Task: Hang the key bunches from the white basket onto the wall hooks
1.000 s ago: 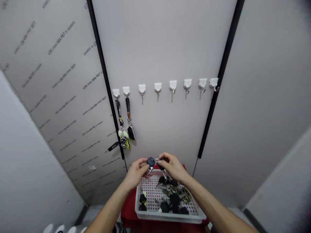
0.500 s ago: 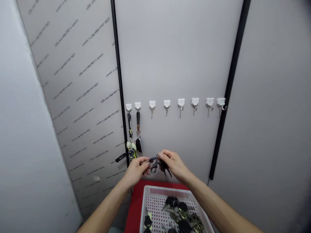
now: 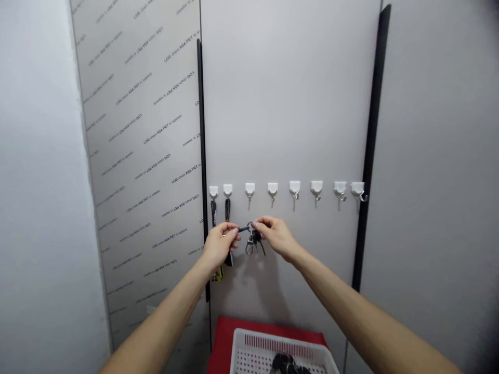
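Key bunch in midair, above the white basket.
Above and behind it rises a pale panel with a row of white hooks; lower over the basket, the left hand clamps a dark fob, the right hand a ring, a metal clasp dangling between.

**Slanting Print Runs Across the Panel at the Left**

From where I stand, I can read "LOG chem ASA PET in" in dark letters, repeated in diagonal rows from top to bottom of that panel. A small word ends the phrase, too blurred for me to spell. Some rows look flipped. On the black strap under the leftmost hook are pale marks, too tiny to make out.
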Motion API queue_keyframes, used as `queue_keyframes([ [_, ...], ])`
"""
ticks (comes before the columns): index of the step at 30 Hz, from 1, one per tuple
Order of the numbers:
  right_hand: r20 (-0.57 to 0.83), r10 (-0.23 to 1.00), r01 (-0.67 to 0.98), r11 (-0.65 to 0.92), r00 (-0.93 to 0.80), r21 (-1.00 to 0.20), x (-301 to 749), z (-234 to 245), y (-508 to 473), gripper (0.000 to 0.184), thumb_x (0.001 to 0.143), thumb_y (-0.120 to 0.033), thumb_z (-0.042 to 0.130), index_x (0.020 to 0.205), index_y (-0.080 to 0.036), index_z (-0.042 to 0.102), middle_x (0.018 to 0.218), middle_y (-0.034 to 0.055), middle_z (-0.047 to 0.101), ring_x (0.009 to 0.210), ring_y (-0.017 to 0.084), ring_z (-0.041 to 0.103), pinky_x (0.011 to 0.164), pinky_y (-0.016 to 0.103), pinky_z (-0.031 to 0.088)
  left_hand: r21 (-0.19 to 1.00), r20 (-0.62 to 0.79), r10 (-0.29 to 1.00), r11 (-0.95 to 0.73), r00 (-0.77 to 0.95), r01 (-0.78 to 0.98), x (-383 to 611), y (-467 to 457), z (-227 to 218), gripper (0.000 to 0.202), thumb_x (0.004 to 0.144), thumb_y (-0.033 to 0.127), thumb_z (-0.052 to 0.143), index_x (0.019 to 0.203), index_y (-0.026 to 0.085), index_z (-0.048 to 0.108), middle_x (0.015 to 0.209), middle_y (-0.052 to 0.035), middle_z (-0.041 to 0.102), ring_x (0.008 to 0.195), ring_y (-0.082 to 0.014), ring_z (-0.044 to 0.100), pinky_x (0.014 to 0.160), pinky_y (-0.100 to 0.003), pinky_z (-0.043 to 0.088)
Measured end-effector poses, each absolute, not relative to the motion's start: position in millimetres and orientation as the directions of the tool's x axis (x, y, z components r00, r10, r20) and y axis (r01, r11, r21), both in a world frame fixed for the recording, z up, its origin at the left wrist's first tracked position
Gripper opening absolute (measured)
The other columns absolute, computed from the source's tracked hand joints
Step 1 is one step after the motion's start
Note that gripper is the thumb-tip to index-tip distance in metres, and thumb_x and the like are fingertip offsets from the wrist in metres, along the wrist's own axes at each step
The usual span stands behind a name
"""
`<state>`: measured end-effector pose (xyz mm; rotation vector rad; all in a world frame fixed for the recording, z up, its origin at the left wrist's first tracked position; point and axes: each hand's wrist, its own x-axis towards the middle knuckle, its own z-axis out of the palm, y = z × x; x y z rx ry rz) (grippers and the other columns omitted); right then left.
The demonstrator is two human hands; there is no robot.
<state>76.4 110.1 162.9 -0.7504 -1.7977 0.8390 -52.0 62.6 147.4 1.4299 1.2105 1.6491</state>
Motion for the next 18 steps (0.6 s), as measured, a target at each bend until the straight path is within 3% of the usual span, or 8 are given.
queue_keyframes([
  [5,0.673,0.73,0.275,0.675,-0.117,-0.685,65,195,130,0.02,0.06,-0.03,0.045,0.063,-0.012,0.056,0.054,-0.0006,0.054,0.051,0.008,0.046,0.05,0.019,0.034,0.892,0.451,0.856,-0.422,-0.254,0.162,-47,78,178,0.012,0.066,0.014,0.039,0.075,0.012,0.046,0.054,0.0017,0.049,0.038,-0.0024,0.041,0.036,-0.013,0.031],
  [9,0.697,0.717,0.414,0.641,-0.022,-0.646,58,210,140,0.023,0.063,-0.028,0.042,0.066,-0.014,0.059,0.06,0.0021,0.058,0.055,0.01,0.05,0.052,0.02,0.035,0.829,0.541,0.785,-0.437,-0.303,0.348,-45,91,195,0.015,0.066,0.012,0.038,0.077,0.012,0.048,0.057,0.0003,0.051,0.04,-0.003,0.043,0.039,-0.014,0.034],
  [14,0.681,0.729,0.643,0.554,-0.067,-0.529,55,210,145,0.025,0.065,-0.026,0.04,0.065,-0.014,0.061,0.058,0.0058,0.059,0.055,0.012,0.051,0.051,0.021,0.034,0.783,0.522,0.794,-0.302,-0.311,0.543,-47,103,191,0.015,0.067,0.013,0.037,0.076,0.013,0.05,0.059,-0.0016,0.054,0.041,-0.0051,0.047,0.043,-0.016,0.037],
  [18,0.671,0.724,0.686,0.57,-0.16,-0.452,63,201,139,0.025,0.067,-0.023,0.038,0.065,-0.013,0.06,0.059,0.0056,0.059,0.058,0.012,0.051,0.055,0.022,0.035,0.769,0.451,0.848,-0.211,-0.278,0.603,-50,102,173,0.018,0.068,0.018,0.039,0.081,0.014,0.05,0.063,-0.0023,0.056,0.04,-0.0059,0.048,0.044,-0.017,0.037],
])
